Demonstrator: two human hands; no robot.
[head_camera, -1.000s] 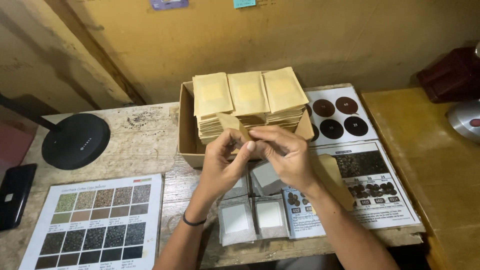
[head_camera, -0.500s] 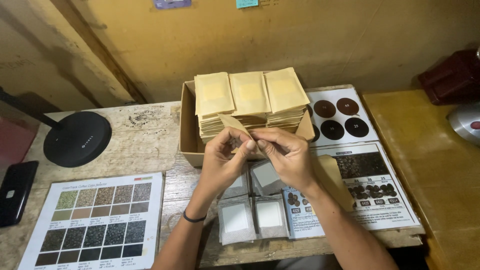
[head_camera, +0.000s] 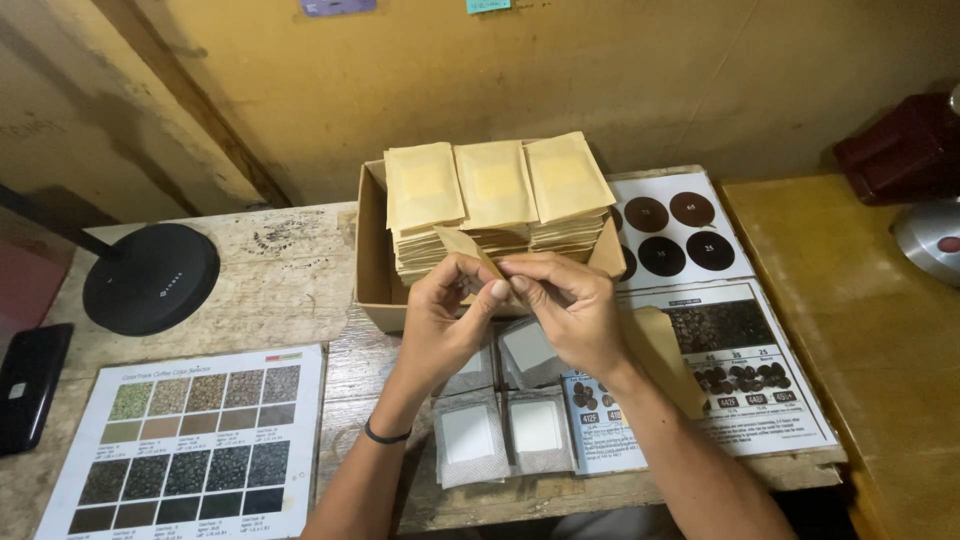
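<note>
White filter bags (head_camera: 505, 432) lay nearest on the wooden table (head_camera: 290, 290), above them left hand (head_camera: 440, 325) and right hand (head_camera: 570, 310) met, fingers of both pinched together on a small tan pouch (head_camera: 468, 250), beyond stood a cardboard box (head_camera: 372, 250) of stacked pouches (head_camera: 495, 195).

Warm dim light, perhaps from above, soft shadows, sharp centre, edges slightly bowed

Desk surroundings, head view.
Black round lamp base (head_camera: 150, 278) far left on the wooden desk (head_camera: 290, 270); black phone (head_camera: 28, 385) at the left edge. Colour swatch chart (head_camera: 190, 440) lies front left. Printed bean chart with dark circles (head_camera: 690, 235) right of the cardboard box (head_camera: 372, 250). Dark red box (head_camera: 900, 150) far right.
</note>
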